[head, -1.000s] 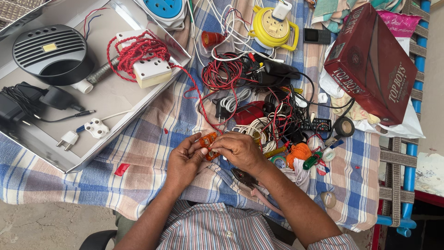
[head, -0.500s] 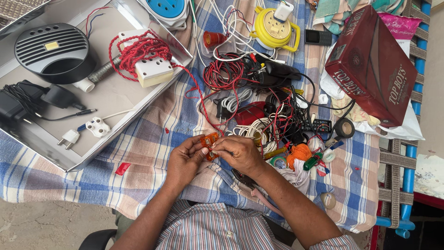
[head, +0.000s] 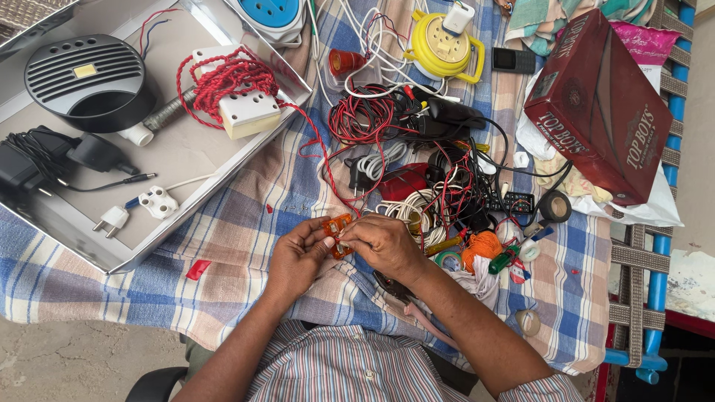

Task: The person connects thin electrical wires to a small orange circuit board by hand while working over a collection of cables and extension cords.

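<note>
Down at six o'clock on the worktop [head: 223, 246], both hands, left hand [head: 296, 257] and right hand [head: 383, 246], have fingers pinching a small orange part [head: 337, 227], probably steadying it, wire tangle [head: 417, 164] at twelve.

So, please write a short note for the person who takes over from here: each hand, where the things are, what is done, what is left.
Left hand: grips the small orange part from the left.
Right hand: fingertips pinch the same part from the right, above the checked cloth.
Nearby: tangle of red, white and black wires beyond the hands; white socket block wrapped in red wire in the metal tray.
Done: part picked up, in both hands.
Left: cannot tell; the part's details are hidden by fingers.
</note>
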